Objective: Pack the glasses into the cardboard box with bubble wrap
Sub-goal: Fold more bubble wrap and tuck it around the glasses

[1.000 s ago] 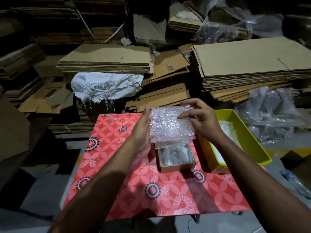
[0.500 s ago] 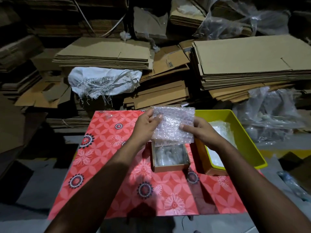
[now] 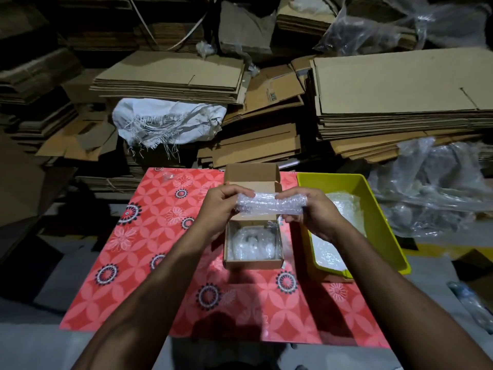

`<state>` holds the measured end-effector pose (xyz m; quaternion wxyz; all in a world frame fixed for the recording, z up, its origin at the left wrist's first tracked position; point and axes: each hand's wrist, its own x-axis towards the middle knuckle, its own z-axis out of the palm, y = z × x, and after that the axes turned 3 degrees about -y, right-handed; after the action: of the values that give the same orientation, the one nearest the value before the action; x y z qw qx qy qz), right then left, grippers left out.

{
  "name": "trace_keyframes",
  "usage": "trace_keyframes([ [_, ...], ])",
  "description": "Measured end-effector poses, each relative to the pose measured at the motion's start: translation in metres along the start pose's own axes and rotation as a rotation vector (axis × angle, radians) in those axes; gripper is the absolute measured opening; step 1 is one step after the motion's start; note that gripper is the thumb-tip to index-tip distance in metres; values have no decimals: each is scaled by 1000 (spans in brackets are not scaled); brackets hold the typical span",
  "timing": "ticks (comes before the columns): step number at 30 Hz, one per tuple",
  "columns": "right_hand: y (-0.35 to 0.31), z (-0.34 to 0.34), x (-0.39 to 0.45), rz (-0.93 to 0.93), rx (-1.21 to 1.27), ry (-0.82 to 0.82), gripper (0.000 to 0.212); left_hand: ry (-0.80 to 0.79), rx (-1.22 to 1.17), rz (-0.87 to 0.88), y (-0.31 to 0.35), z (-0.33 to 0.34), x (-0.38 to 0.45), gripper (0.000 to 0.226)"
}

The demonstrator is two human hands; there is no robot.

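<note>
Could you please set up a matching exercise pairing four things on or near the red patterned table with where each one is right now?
Things:
1. bubble wrap roll
2. cardboard box
3. yellow bin
4. white sack

Places:
A. at the table's right edge, holding bubble wrap sheets
B. held at its ends between the left hand and the right hand, above the box
C. behind the table, against the flattened cardboard stacks
D. on the red patterned table, lid open, with a wrapped bundle inside

Pairs: 1-B, 2-D, 3-A, 4-C
</note>
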<state>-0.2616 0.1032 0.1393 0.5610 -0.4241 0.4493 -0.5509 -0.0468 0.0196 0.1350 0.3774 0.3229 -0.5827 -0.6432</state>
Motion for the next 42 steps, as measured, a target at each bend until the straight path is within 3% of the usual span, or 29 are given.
trace_keyframes([
  [4,7,-8,0,79,217,-42,53,42,-249,-39,-17,5,-5,33],
  [7,17,-13,2,99,64,-32,33,91,-22,-43,-26,5,-17,17],
  [9,23,-16,3,52,-147,-47,17,110,118,-60,-34,4,-22,30],
  [11,31,-22,6,29,-263,-61,29,129,70,-115,-45,0,-26,46],
  [13,35,-23,9,49,-290,-68,44,123,2,-134,-51,-2,-32,40],
  [18,52,-21,27,74,-297,-78,33,196,124,-148,-66,-3,-36,7],
  [21,65,-16,34,162,-244,-56,31,258,111,-187,-78,-2,-41,13],
  [28,98,-11,53,379,-93,23,21,523,-250,-251,-123,4,-61,27],
  [30,104,-11,58,355,-233,-47,11,588,-383,-283,-130,6,-65,32],
  [31,107,-11,62,323,-343,-97,8,614,-359,-295,-135,6,-66,29],
  [33,113,-9,75,257,-551,-180,7,649,-79,-320,-148,2,-66,10],
  [36,119,1,99,169,-854,-172,18,702,271,-317,-156,-2,-60,17],
  [42,135,24,129,77,-1067,-217,24,713,593,-248,-163,0,-49,14],
])
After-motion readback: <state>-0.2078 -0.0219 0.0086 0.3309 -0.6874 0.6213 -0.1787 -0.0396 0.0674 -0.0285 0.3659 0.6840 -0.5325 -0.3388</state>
